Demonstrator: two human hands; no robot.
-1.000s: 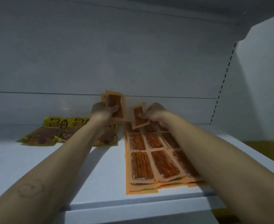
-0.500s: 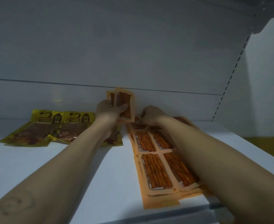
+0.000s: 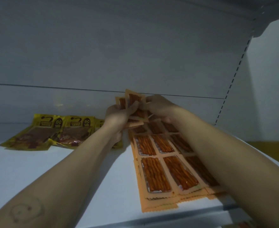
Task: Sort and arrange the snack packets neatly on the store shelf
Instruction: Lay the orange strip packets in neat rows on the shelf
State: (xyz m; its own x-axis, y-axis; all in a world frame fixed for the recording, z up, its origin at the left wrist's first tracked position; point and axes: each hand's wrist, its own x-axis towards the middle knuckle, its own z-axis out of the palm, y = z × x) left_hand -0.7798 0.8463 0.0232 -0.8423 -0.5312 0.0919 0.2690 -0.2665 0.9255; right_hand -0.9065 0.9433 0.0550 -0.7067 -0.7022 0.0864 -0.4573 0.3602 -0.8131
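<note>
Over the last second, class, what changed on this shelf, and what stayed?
The right hand rose from the back of the orange rows and moved left to join the left hand on the bunch, which the left hand kept gripping. The orange rows and the yellow packets stayed flat.

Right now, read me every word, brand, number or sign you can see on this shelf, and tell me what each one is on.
Flat yellow foil packets, back left: black panels and ovals with yellow lettering, too blurred to read.
Flat orange packets with clear windows, lying in rows: no legible print.
Held orange packets, fanned in the left hand: no legible print.
White metal shelf: no label or number visible.
</note>
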